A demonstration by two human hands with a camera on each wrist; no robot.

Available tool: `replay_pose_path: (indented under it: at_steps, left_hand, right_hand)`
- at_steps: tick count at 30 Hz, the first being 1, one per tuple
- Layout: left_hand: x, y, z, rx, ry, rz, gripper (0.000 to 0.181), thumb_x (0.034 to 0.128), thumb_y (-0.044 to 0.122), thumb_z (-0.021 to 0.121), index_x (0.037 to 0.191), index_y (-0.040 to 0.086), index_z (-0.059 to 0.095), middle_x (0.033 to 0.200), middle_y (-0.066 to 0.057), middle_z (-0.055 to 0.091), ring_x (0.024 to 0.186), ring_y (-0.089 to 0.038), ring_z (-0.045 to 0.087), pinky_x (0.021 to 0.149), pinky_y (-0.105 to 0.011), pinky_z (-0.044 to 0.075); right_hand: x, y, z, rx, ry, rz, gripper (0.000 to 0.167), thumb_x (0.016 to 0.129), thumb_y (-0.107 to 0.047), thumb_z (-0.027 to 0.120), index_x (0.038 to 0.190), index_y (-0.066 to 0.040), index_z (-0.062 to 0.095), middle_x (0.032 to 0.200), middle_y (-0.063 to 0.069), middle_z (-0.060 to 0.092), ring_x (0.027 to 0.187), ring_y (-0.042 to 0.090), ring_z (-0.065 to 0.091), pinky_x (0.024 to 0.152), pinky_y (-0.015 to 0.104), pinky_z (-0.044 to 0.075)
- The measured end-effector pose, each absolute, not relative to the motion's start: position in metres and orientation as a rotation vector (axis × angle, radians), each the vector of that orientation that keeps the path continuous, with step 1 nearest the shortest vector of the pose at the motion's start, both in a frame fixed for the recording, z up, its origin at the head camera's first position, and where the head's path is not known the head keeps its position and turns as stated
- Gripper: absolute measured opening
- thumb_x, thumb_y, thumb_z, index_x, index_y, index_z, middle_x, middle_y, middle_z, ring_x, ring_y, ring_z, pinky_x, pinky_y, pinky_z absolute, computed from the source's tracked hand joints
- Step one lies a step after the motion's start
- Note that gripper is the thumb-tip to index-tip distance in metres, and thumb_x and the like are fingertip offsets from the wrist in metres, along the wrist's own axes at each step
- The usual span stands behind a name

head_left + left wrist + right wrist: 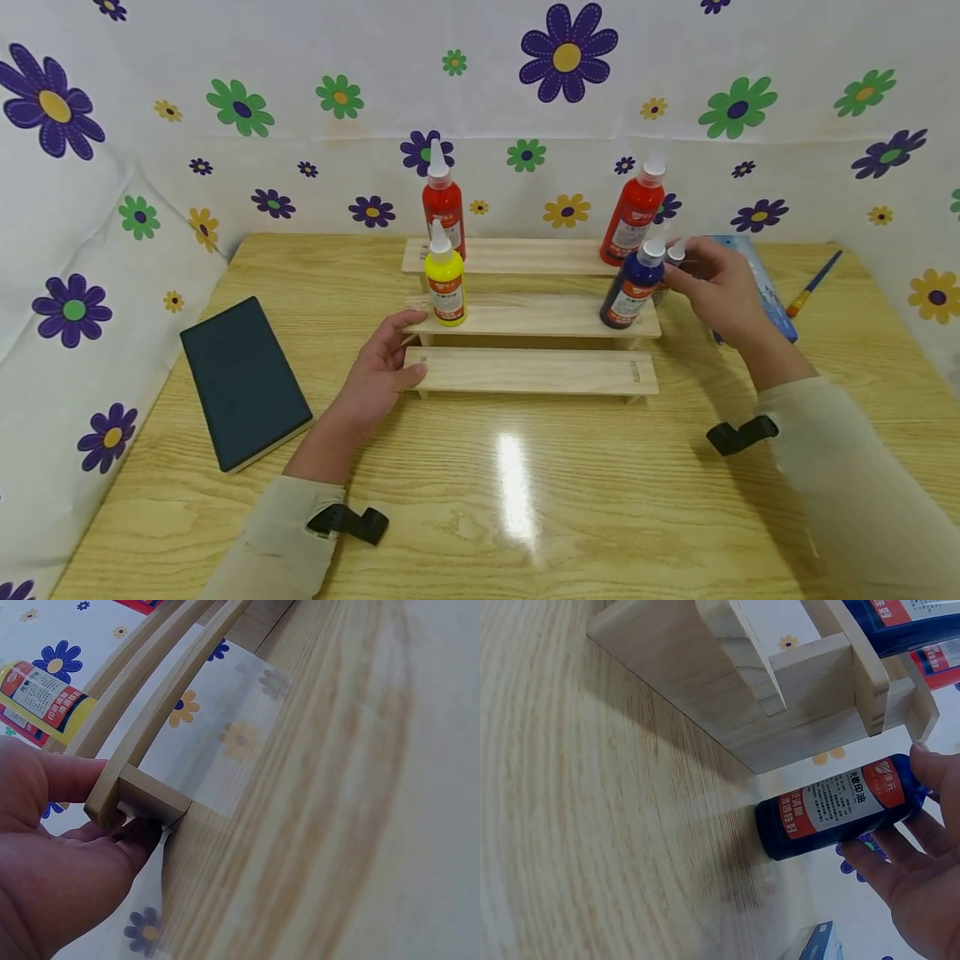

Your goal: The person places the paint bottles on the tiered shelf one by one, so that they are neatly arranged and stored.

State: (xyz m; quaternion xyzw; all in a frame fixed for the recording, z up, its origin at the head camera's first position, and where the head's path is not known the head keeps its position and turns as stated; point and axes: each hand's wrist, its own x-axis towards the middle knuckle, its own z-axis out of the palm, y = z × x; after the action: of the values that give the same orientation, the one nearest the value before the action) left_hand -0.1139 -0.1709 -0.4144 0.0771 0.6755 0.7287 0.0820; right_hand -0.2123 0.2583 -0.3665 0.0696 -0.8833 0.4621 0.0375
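Note:
A three-tier wooden rack (pixel 525 369) stands on the table. At its left end my left hand (pixel 372 379) grips the lowest tier, thumb in front and fingers behind. My right hand (pixel 720 287) holds a dark blue squeeze bottle (pixel 832 806) by its upper part, just beyond the rack's right end. Whether its base touches the table I cannot tell. In the head view, another dark blue bottle (pixel 632 287) partly hides it. That one stands on the middle tier, with a yellow bottle (pixel 446 287) at the left. Two red bottles (pixel 444 208) (pixel 633 218) stand on the top tier.
A dark book (pixel 246 383) lies on the table at the left. Behind my right hand lie a blue box-like item (pixel 765 287) and a paintbrush (pixel 813 285). Flower-patterned cloth (pixel 495 108) hangs at the back and sides.

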Motion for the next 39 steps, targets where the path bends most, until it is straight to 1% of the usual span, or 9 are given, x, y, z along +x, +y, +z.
replay_pose_path:
  at_steps: [5, 8, 15, 18, 21, 26, 28, 33, 39]
  left_hand:
    - [-0.114, -0.172, -0.416, 0.242, 2.024, 2.173, 0.064, 0.0909, -0.023, 0.048, 0.147, 0.007, 0.039, 0.148, -0.016, 0.039, 0.131, -0.034, 0.045, 0.091, -0.031, 0.049]
    - [-0.115, -0.172, -0.417, 0.247, 2.029, 2.172, 0.064, 0.0907, -0.023, 0.049, 0.147, 0.007, 0.039, 0.148, -0.016, 0.040, 0.130, -0.034, 0.045, 0.091, -0.031, 0.049]
    - [-0.114, -0.172, -0.416, 0.242, 2.033, 2.169, 0.064, 0.0911, -0.023, 0.049, 0.147, 0.008, 0.040, 0.149, -0.015, 0.040, 0.130, -0.033, 0.045, 0.091, -0.030, 0.049]
    - [-0.114, -0.173, -0.417, 0.240, 2.031, 2.165, 0.064, 0.0914, -0.022, 0.049, 0.147, 0.008, 0.040, 0.149, -0.014, 0.040, 0.130, -0.033, 0.045, 0.092, -0.031, 0.049]
    - [-0.114, -0.172, -0.416, 0.240, 2.027, 2.166, 0.064, 0.0916, -0.022, 0.049, 0.147, 0.009, 0.040, 0.148, -0.014, 0.040, 0.129, -0.033, 0.046, 0.091, -0.032, 0.049]
    - [-0.115, -0.172, -0.417, 0.255, 2.025, 2.169, 0.063, 0.0916, -0.022, 0.049, 0.147, 0.007, 0.039, 0.148, -0.015, 0.040, 0.128, -0.033, 0.046, 0.092, -0.031, 0.049]
    - [-0.115, -0.172, -0.418, 0.257, 2.029, 2.168, 0.063, 0.0916, -0.022, 0.049, 0.147, 0.007, 0.039, 0.148, -0.015, 0.041, 0.128, -0.033, 0.047, 0.092, -0.031, 0.048]
    - [-0.115, -0.172, -0.417, 0.250, 2.031, 2.166, 0.063, 0.0912, -0.023, 0.049, 0.146, 0.007, 0.040, 0.147, -0.015, 0.041, 0.128, -0.032, 0.047, 0.092, -0.031, 0.049]
    - [-0.114, -0.171, -0.416, 0.245, 2.033, 2.167, 0.064, 0.0909, -0.023, 0.049, 0.146, 0.008, 0.040, 0.147, -0.015, 0.041, 0.128, -0.032, 0.047, 0.091, -0.031, 0.049]
  right_hand:
    - [-0.203, 0.261, -0.365, 0.249, -2.672, 1.401, 0.029, 0.099, -0.019, 0.065, 0.123, -0.002, 0.062, 0.124, 0.006, 0.061, 0.109, 0.013, 0.057, 0.093, 0.031, 0.046]
    - [-0.195, 0.263, -0.362, 0.270, -2.639, 1.403, 0.027, 0.098, -0.018, 0.067, 0.119, -0.002, 0.064, 0.118, 0.003, 0.063, 0.104, 0.007, 0.058, 0.089, 0.024, 0.046]
    - [-0.170, 0.272, -0.349, 0.246, -2.694, 1.338, 0.027, 0.098, -0.024, 0.068, 0.119, -0.006, 0.066, 0.111, -0.004, 0.064, 0.104, 0.006, 0.057, 0.084, 0.021, 0.043]
    - [-0.158, 0.275, -0.344, 0.257, -2.674, 1.334, 0.024, 0.097, -0.020, 0.069, 0.115, -0.005, 0.067, 0.107, -0.006, 0.065, 0.101, 0.004, 0.059, 0.081, 0.017, 0.044]
    - [-0.146, 0.278, -0.340, 0.267, -2.634, 1.357, 0.021, 0.096, -0.012, 0.069, 0.113, -0.001, 0.068, 0.108, -0.009, 0.066, 0.099, 0.003, 0.061, 0.078, 0.013, 0.046]
    - [-0.124, 0.280, -0.333, 0.254, -2.592, 1.395, 0.019, 0.093, -0.001, 0.070, 0.111, 0.002, 0.068, 0.106, -0.010, 0.067, 0.089, 0.005, 0.064, 0.075, 0.012, 0.048]
    - [-0.115, 0.279, -0.330, 0.239, -2.614, 1.367, 0.020, 0.093, -0.003, 0.071, 0.112, 0.000, 0.069, 0.104, -0.009, 0.066, 0.086, 0.005, 0.064, 0.072, 0.012, 0.048]
    - [-0.095, 0.275, -0.320, 0.279, -2.646, 1.345, 0.020, 0.093, -0.003, 0.071, 0.113, -0.001, 0.070, 0.104, -0.002, 0.068, 0.091, 0.003, 0.066, 0.072, 0.013, 0.049]
    - [-0.085, 0.257, -0.314, 0.456, -2.584, 1.451, 0.025, 0.087, 0.011, 0.071, 0.111, 0.002, 0.071, 0.111, 0.006, 0.070, 0.099, 0.007, 0.068, 0.076, 0.019, 0.053]
